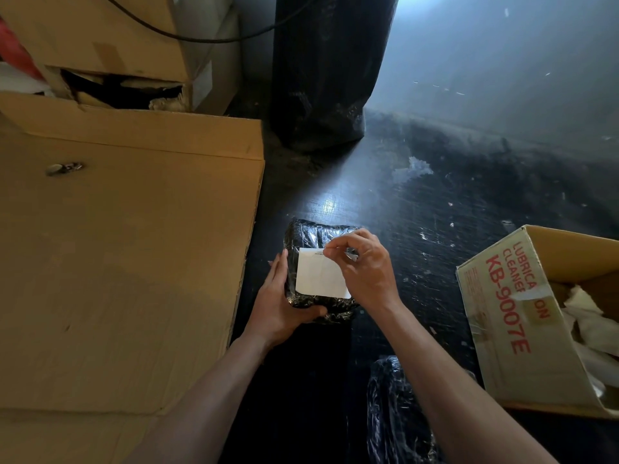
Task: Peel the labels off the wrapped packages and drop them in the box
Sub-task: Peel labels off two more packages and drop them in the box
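Note:
A black package wrapped in shiny plastic point(310, 233) is held over the dark floor in the middle of the view. A white rectangular label point(320, 275) is stuck on its top face. My left hand point(283, 309) grips the package from its left and near side, thumb across the bottom edge. My right hand point(363, 262) pinches the label's far right corner between thumb and fingertips. An open cardboard box with red lettering point(509, 316) stands at the right and holds crumpled white labels point(584, 316).
A large flat cardboard sheet point(127, 249) fills the left. Stacked cartons point(100, 45) stand behind it. A tall black wrapped bundle point(328, 72) stands at the back centre. Another black wrapped package point(395, 416) lies near my right forearm.

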### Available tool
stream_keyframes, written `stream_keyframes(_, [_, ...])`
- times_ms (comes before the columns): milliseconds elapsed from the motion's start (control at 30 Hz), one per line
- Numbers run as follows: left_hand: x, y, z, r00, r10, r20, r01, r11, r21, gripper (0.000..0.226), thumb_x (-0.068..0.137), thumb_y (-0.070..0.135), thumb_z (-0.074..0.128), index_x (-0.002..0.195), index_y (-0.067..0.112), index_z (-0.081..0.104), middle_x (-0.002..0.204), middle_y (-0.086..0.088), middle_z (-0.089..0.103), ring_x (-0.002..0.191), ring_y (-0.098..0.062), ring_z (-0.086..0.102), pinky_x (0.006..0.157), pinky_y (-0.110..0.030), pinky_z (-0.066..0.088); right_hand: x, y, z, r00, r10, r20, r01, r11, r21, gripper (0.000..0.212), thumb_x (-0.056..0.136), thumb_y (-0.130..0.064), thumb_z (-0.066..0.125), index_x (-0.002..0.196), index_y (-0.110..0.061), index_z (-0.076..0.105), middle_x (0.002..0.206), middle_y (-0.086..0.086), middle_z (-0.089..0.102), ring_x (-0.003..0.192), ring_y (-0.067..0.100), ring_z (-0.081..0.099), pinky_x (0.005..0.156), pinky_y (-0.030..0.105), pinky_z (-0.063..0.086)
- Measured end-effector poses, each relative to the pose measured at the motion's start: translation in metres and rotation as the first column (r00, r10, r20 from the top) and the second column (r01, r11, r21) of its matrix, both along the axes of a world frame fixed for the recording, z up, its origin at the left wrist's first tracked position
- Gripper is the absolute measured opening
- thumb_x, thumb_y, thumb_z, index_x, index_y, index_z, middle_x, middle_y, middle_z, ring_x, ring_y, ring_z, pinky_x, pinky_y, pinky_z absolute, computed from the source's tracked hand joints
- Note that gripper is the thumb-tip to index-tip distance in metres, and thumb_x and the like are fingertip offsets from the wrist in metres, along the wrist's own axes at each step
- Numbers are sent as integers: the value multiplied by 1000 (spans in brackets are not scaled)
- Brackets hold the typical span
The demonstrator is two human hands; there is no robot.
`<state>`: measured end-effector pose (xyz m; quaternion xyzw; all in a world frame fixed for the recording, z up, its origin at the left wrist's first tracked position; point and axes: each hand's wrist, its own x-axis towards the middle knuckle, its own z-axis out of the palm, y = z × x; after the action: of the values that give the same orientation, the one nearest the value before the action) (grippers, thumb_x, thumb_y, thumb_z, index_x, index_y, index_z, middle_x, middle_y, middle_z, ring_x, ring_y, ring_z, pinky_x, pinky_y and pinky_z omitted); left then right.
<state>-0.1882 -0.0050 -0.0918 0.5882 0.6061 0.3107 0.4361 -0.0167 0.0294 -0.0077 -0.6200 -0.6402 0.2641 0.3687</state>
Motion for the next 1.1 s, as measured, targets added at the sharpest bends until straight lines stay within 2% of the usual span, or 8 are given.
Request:
stream_keyframes(67, [1,0,2,1000,-4,-9,4,1000,6,144,56,51,96,164,26,6,171,4,14,155,-10,16,126,-39,23,0,-3,3,1000,-5,2,5,1000,6,5,83,-21,81,87,-21,79,93,-10,66,97,6,59,76,7,45])
stream_keyframes(200, [1,1,3,1000,-6,-17,6,1000,10,141,58,46,97,164,27,5,171,3,13,155,-12,16,126,-37,22,0,-10,8,1000,-9,-18,9,1000,17,4,83,-22,81,87,-22,79,91,-14,64,96,6,59,77,7,43])
stream_keyframes(367, [1,1,2,999,-10,-33,11,1000,13,142,58,49,96,164,27,4,171,3,13,155,-13,17,125,-36,23,-1,-18,16,999,-9,-33,10,999,35,4,84,-24,80,87,-24,78,88,-17,63,95,4,57,78,14,46])
stream_keyframes(667, [1,0,5,1000,-2,-18,2,1000,-5,143,56,50,97,163,31,4,171,5,13,155,-13,17,125,-38,23,-2,-28,37,1000,17,0,-17,996,85,6,83,-24,81,88,-25,79,89,-16,65,98,2,56,81,9,42])
stream_keyframes(1100, [-1,0,5,1000,-9,9,9,1000,-14,146,52,56,96,164,32,5,170,7,12,155,-11,16,125,-36,20,1,-45,56,998,23,-60,-19,998,66,8,82,-22,81,87,-28,78,88,-16,66,100,1,55,84,7,40])
